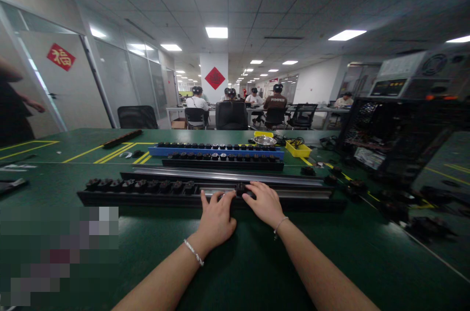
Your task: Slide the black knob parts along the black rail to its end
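Observation:
A long black power track lies crosswise on the green table before me. Several black round-topped socket modules sit in a row along its left part, and the bare metallic channel shows toward the right end. My left hand rests on the track's middle with its fingers spread, nothing seen in them. Just right of it, my right hand has its fingers closed on a single black socket module at the channel. The fingers partly hide this module.
Behind lie another dark rail, a black rail and a blue rail with modules. At right are a yellow bin, a metal dish, loose modules and an open computer case. A person stands far left.

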`<state>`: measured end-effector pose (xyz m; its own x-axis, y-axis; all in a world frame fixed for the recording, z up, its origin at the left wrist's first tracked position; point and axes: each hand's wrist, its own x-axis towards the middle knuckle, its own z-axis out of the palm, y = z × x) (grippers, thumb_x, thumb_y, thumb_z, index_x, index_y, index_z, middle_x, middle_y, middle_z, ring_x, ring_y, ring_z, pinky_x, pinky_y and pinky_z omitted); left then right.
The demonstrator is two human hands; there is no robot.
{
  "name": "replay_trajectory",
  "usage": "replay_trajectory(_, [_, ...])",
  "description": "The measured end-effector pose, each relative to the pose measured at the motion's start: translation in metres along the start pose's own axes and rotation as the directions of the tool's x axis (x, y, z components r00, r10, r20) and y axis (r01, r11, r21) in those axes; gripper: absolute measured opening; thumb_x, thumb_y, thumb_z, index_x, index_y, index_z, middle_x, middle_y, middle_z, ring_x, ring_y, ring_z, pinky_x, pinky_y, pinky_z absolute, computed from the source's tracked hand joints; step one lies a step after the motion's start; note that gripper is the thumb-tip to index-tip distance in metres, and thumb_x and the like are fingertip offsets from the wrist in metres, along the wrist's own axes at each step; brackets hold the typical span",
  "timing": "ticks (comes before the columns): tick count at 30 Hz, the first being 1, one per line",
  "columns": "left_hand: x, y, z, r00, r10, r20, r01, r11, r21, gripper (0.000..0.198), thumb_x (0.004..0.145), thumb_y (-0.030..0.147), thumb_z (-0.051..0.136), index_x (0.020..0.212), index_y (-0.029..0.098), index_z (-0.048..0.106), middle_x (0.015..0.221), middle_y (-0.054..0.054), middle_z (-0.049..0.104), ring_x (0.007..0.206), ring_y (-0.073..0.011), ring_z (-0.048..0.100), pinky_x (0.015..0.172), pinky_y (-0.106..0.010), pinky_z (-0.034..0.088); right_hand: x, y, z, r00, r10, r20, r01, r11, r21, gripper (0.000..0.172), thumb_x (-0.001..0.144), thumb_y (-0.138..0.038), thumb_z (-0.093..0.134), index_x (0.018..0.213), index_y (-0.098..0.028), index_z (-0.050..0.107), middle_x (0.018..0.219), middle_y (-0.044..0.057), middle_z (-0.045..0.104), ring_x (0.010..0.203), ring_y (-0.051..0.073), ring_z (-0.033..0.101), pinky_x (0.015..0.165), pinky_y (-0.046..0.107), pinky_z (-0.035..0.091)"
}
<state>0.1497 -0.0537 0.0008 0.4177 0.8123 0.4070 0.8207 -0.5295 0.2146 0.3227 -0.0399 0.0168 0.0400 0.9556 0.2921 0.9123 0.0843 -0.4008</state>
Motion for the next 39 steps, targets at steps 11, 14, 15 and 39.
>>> replay_trajectory(11, [0.002, 0.001, 0.001, 0.999, 0.045, 0.024, -0.044, 0.999, -0.024, 0.062, 0.067, 0.018, 0.046, 0.128, 0.022, 0.040, 0.132, -0.003, 0.052, 0.119, -0.0257, 0.040, 0.107, -0.064, -0.006, -0.003, -0.006, 0.004, 0.998, 0.042, -0.047, -0.043, 0.999, -0.026, 0.044, 0.084, -0.046, 0.043, 0.118, -0.025, 0.059, 0.131, 0.004, 0.053, 0.124, 0.020, 0.040, 0.099, 0.038, 0.027])
replay_trajectory(14, [0.003, 0.002, 0.000, 0.998, 0.049, 0.035, -0.048, 0.999, -0.011, 0.061, 0.068, 0.018, 0.046, 0.129, 0.024, 0.040, 0.133, -0.002, 0.050, 0.118, -0.0269, 0.040, 0.106, -0.066, -0.004, -0.002, -0.007, 0.005, 0.997, 0.050, -0.060, -0.052, 0.998, -0.025, 0.046, 0.084, -0.047, 0.043, 0.123, -0.025, 0.056, 0.130, 0.004, 0.054, 0.124, 0.020, 0.040, 0.099, 0.039, 0.027])
replay_trajectory(15, [0.003, 0.002, 0.000, 0.998, 0.050, 0.037, -0.049, 0.999, -0.007, 0.061, 0.068, 0.019, 0.046, 0.129, 0.024, 0.040, 0.134, -0.002, 0.050, 0.117, -0.0274, 0.040, 0.105, -0.066, -0.004, -0.002, -0.008, 0.006, 0.997, 0.052, -0.064, -0.054, 0.998, -0.024, 0.047, 0.084, -0.047, 0.043, 0.124, -0.026, 0.055, 0.130, 0.004, 0.054, 0.124, 0.020, 0.040, 0.099, 0.039, 0.027])
replay_trajectory(39, [0.003, 0.001, -0.001, 0.983, 0.143, 0.112, -0.149, 0.988, 0.044, 0.069, 0.067, 0.018, 0.047, 0.134, 0.023, 0.033, 0.142, -0.004, 0.040, 0.128, -0.0257, 0.031, 0.110, -0.057, 0.001, -0.001, -0.008, 0.013, 0.981, 0.099, -0.166, -0.099, 0.995, 0.005, 0.040, 0.083, -0.044, 0.045, 0.112, -0.022, 0.063, 0.123, 0.006, 0.059, 0.120, 0.020, 0.045, 0.098, 0.036, 0.031])
